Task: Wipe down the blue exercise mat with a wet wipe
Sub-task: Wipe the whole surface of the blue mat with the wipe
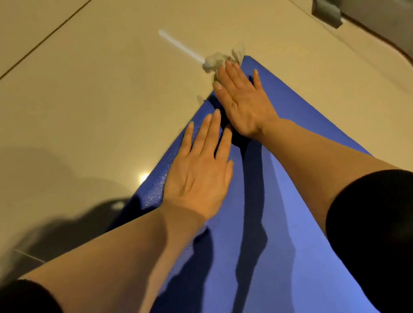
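Two bare forearms in black sleeves reach over the pebbled blue foam exercise mat [303,222] on glossy beige floor tiles [59,111]. Left hand [199,168] lies flat, fingers straight. Right hand [242,100] presses a crumpled white wet wipe [215,60], seemingly flat-fingered, at the far corner

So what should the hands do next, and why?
Probably drag the right hand back toward the body, pulling the wet wipe along the blue mat. The wipe sits bunched at the mat's far corner under the fingertips, while the left hand lies flat on the mat.
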